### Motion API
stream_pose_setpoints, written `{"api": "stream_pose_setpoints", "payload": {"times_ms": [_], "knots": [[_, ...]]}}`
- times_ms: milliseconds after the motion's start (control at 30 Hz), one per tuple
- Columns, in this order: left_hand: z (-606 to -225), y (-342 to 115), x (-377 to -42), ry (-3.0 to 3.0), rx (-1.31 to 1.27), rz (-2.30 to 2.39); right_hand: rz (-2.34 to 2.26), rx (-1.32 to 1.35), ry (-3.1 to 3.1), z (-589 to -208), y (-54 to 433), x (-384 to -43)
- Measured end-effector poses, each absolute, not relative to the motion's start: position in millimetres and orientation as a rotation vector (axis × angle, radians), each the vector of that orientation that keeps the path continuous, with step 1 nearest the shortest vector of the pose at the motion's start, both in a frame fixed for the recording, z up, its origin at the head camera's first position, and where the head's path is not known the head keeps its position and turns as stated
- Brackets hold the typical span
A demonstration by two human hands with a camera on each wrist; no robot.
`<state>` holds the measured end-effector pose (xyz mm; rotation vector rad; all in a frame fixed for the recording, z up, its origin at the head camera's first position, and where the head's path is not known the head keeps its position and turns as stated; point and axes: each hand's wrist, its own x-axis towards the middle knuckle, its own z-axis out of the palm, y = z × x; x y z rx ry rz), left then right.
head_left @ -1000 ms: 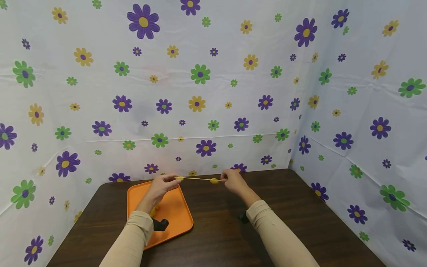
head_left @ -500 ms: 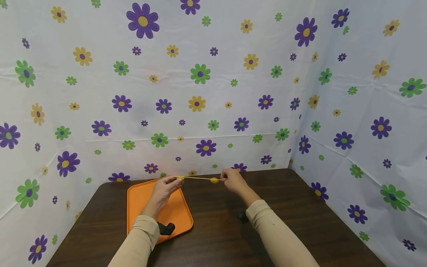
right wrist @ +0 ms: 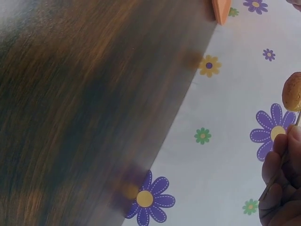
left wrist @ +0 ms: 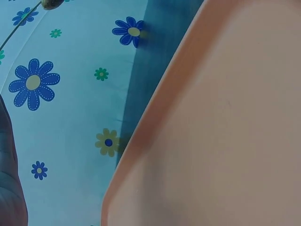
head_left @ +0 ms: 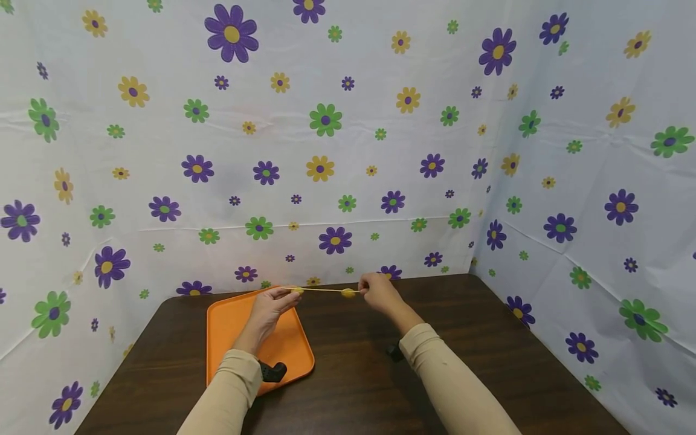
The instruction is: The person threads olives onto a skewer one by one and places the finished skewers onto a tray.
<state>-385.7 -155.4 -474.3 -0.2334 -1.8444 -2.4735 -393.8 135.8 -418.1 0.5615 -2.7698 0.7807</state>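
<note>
Between my hands a thin straight skewer [head_left: 323, 290] runs nearly level above the far part of the table. My right hand [head_left: 379, 293] pinches it near its right end, fingers curled round it in the right wrist view. Just beyond those fingertips a small oval yellow piece with brown specks [right wrist: 292, 92] sits threaded on the skewer. At the other end, the fingertips of my left hand [head_left: 267, 309] pinch a second small yellow piece [head_left: 296, 290], and the skewer's left tip extends past it over the hand. The left wrist view catches only the edge of that hand.
An orange tray [head_left: 228, 320] lies on the left of the dark wooden table [head_left: 353, 374], partly under my left forearm. Flower-patterned white sheeting [head_left: 370, 109] rises behind the table and along its right side. Black wrist mounts [head_left: 273, 371] protrude below both wrists.
My left hand and forearm have shifted slightly right, with the yellow piece a little further along the skewer. Yellow pieces seen earlier on the tray are now behind the forearm. My right hand stays put.
</note>
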Motion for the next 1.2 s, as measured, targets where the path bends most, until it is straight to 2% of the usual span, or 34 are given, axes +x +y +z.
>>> {"api": "stream_pose_setpoints", "payload": {"times_ms": [1200], "knots": [[-469.0, -138.7, -386.0, -1.939, -0.208, -2.434, 0.803, 0.567, -2.765, -412.1, 120.6, -389.4]]}}
